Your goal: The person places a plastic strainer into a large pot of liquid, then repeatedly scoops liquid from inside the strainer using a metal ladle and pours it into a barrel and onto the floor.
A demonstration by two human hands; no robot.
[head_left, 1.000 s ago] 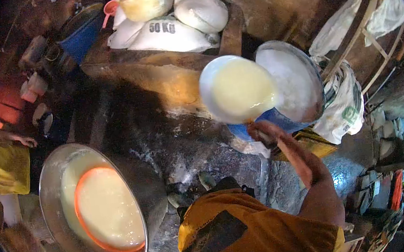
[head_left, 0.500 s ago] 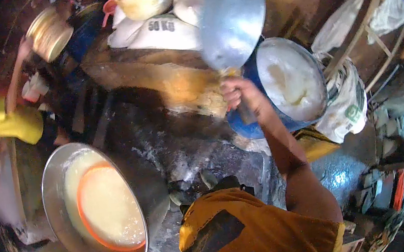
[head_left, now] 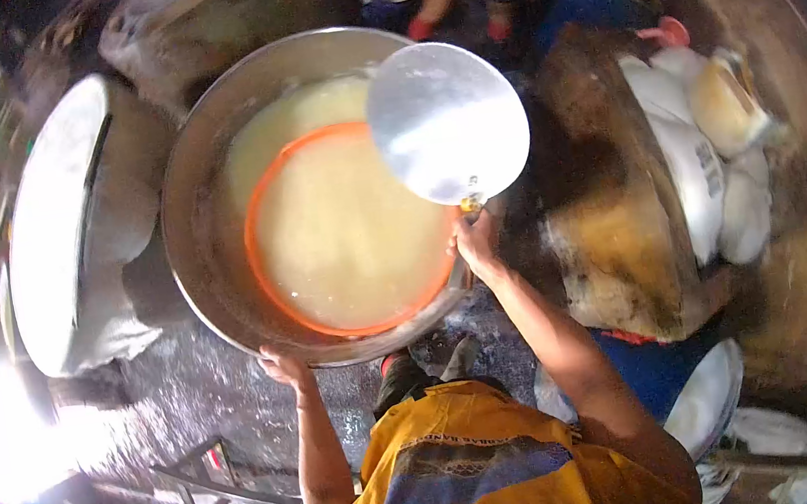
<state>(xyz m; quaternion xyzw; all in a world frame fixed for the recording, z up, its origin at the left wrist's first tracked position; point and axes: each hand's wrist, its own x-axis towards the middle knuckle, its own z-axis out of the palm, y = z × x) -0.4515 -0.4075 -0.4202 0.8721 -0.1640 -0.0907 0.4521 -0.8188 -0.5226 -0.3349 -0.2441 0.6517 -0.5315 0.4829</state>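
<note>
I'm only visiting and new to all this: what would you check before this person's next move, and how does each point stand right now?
1. Left hand at the near rim of the metal vat: ok.
2. Right hand closed on the handle of the big round scoop: ok.
3. Scoop wholly within the vat's outline: not ok; in this view it overlaps the right rim.
4. Scoop free of liquid: cannot tell, glare washes it out.
5. Orange ring inside the vat, with pale liquid within it: ok.
6. Floor safe underfoot: cannot tell; it looks shiny, perhaps wet.
</note>
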